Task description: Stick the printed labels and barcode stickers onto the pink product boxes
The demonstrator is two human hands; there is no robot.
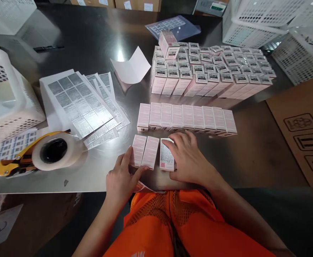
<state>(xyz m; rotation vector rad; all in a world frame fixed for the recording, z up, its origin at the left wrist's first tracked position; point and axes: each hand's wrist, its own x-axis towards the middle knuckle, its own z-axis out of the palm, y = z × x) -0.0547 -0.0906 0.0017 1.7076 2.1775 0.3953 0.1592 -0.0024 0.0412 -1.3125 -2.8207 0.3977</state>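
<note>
My left hand is closed around the lower left side of two small pink boxes that lie side by side at the table's front. Just right of them, my right hand grips a box with a grey printed label by its right side and top edge. A row of several pink boxes lies behind both hands. Farther back stands a block of upright pink boxes with barcodes on their ends, and one box rests on top of it.
Label sheets and a curled white sheet lie left of the boxes. A yellow tape dispenser with a tape roll is at the left front, beside a white basket. A cardboard carton stands at the right.
</note>
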